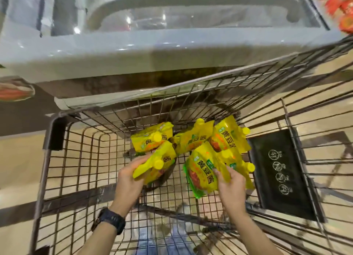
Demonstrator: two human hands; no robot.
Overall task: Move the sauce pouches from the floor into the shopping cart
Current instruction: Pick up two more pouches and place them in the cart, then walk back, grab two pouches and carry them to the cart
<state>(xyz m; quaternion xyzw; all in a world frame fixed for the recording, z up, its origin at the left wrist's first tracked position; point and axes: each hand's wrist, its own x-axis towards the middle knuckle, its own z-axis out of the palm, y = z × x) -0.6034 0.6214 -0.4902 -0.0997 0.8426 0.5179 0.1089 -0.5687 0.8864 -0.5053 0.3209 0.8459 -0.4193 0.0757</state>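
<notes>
Six glossy yellow spouted sauce pouches [191, 140], each with a yellow screw cap and a red food picture, sit inside the dark wire shopping cart [55, 134] mid-frame, one clasped in the left grip [129, 178], a green-edged one pinched by the right grip [231, 186].

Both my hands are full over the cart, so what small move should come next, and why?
Probably lower and let go: the left hand grips a yellow pouch, the right hand a second pouch, both already inside the shopping cart, near other pouches lying on its bottom.
</notes>
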